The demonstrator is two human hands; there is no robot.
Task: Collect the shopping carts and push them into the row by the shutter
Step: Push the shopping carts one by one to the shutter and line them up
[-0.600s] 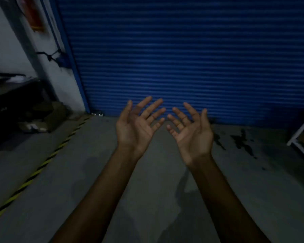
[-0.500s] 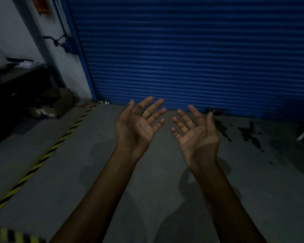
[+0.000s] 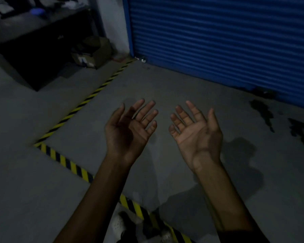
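Note:
The blue roller shutter (image 3: 218, 41) fills the upper right of the head view and reaches down to the concrete floor. No shopping cart is in view. My left hand (image 3: 128, 130) and my right hand (image 3: 197, 134) are held out side by side in front of me, palms up, fingers spread, holding nothing. Both hover over the bare floor, well short of the shutter.
Yellow-and-black hazard tape (image 3: 88, 100) runs from the shutter's left corner toward me, then turns along the bottom (image 3: 67, 162). A dark table (image 3: 33, 37) and cardboard boxes (image 3: 93, 53) stand at the upper left. Dark stains (image 3: 263, 113) mark the floor at the right.
The view has swung down and to the left, so the shutter sits further right and the tape corner has come into view. Both hands stay open, palms up.

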